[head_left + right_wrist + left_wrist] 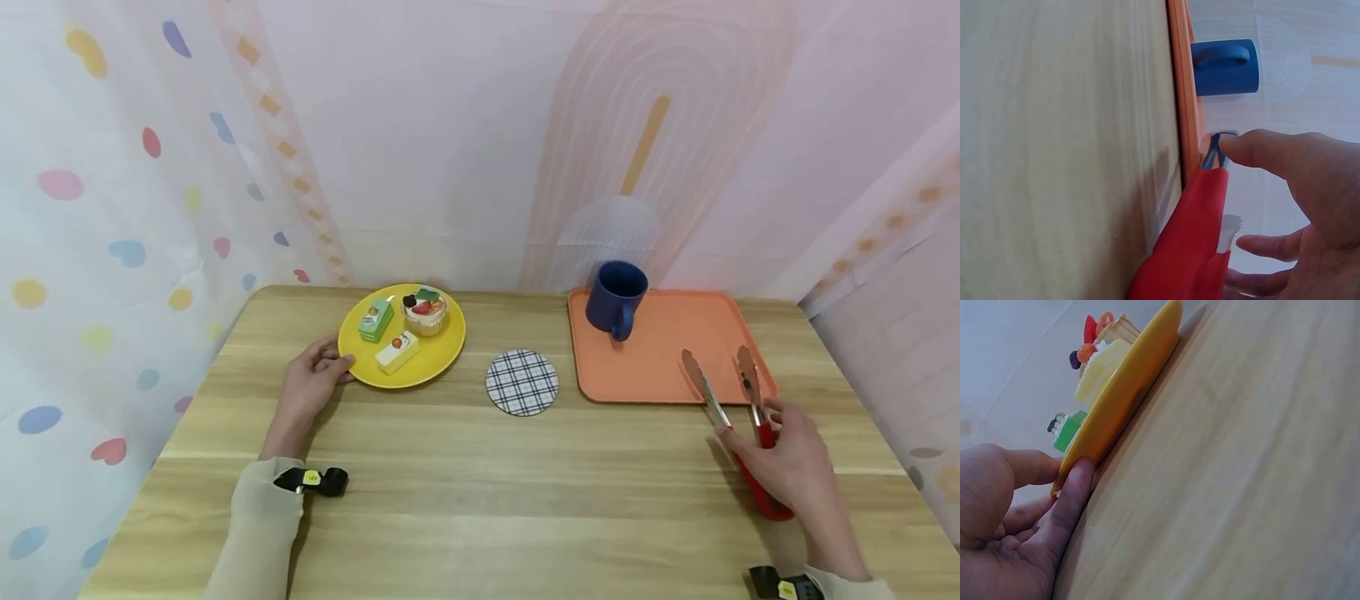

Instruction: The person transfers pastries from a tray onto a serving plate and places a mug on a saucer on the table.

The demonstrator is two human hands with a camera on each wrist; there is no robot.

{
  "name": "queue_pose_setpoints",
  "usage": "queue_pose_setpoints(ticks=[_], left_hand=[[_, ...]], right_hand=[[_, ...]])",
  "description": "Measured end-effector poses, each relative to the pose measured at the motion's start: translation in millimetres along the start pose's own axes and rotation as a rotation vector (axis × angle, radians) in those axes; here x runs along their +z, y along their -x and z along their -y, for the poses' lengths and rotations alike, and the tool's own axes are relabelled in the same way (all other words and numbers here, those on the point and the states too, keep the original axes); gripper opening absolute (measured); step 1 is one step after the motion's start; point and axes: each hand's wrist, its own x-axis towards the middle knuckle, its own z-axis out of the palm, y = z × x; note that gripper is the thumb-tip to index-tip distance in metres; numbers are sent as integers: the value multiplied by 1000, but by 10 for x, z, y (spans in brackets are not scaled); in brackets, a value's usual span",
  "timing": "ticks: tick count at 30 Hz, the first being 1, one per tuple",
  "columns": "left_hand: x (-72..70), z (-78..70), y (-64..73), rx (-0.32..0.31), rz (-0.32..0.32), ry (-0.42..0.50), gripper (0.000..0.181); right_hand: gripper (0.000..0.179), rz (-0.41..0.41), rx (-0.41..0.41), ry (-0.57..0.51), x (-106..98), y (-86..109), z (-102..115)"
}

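Observation:
At the rim of a round yellow plate (pixel 408 375), my left hand (pixel 313 379) pinches the edge between thumb and fingers. On the plate are a green cake slice (pixel 376 320), a pale yellow cake slice (pixel 397 352) and a fruit-topped tart (pixel 424 312). On the right, my right hand (pixel 795 450) holds red-handled metal tongs (pixel 750 475), thumb on one arm and fingers at the other. The tongs' arms are spread, their tips over the orange tray (pixel 652 371). In the right wrist view, the hand's lower fingers are partly hidden behind the red handle (pixel 1188 231).
A dark blue mug (pixel 617 296) stands at the tray's back left corner, handle toward me. Between plate and tray lies a round checked coaster (pixel 522 382). A patterned cloth (pixel 450 150) hangs behind the wooden table (pixel 465 500).

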Motion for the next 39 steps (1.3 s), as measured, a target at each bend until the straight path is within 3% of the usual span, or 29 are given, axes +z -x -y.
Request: queue_pose_setpoints(ticks=[7, 14, 19, 29, 39], left_hand=[[5, -55, 48, 10, -63, -56, 56], [59, -130, 113, 55, -129, -266, 58], [115, -185, 139, 78, -151, -334, 61], [202, -306, 214, 190, -136, -457, 73], [328, -363, 282, 302, -65, -467, 80]], right_hand=[[95, -64, -74, -41, 18, -1, 74], [90, -154, -146, -73, 13, -1, 124], [87, -155, -163, -88, 2, -26, 153], [82, -173, -227, -128, -46, -85, 236], [79, -165, -308, -201, -41, -176, 434]])
